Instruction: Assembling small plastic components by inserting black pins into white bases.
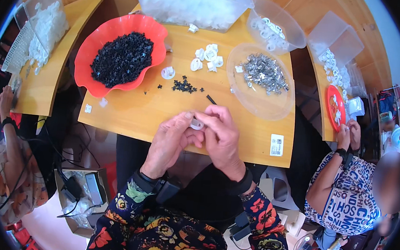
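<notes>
Above the near edge of the wooden table (116, 118), the left hand (170, 136) and right hand (222, 138) come together, fingertips of both clamped on a small white plastic housing (196, 124). Just beyond them lies a thin black rod (211, 99); farther off, tiny black plastic pieces (184, 85) lie between a scalloped red bowl (85, 59) and a round translucent tray (258, 107) bearing silvery metal parts (266, 74).

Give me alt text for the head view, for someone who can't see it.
A person's left hand and right hand hold a small white plastic part at a wood-toned table. Beyond are a red wavy-rimmed bowl of tiny black pieces, loose white plastic parts and a translucent dish of silvery metal pieces. A co-worker shows at left, another co-worker at right.
</notes>
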The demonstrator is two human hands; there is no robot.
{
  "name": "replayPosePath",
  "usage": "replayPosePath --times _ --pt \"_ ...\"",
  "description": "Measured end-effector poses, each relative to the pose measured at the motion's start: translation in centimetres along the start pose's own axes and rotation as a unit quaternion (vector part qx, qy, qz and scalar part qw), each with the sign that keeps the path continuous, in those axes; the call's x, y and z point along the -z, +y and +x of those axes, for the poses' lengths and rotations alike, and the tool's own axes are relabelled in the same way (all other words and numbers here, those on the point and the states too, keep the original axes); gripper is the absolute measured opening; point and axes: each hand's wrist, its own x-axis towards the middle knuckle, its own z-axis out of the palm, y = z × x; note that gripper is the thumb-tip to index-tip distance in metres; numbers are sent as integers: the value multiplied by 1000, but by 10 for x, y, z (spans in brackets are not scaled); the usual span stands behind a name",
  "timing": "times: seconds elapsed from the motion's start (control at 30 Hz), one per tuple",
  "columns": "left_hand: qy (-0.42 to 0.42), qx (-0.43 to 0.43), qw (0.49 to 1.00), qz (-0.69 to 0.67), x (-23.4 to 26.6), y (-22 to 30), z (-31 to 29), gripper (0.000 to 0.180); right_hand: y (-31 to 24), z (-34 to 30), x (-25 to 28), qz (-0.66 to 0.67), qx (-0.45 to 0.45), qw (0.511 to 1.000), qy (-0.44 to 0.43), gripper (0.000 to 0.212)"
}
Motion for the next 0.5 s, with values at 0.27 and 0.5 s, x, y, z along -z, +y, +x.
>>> replayPosePath --times 0.27,0.5 --pt "-10 23 1000 3 -1 3 2 33 -10 5 13 144 -117 983 -6 28" --pt "-3 28 999 -24 1 2 5 31 -4 3 7 108 -43 993 9 27"
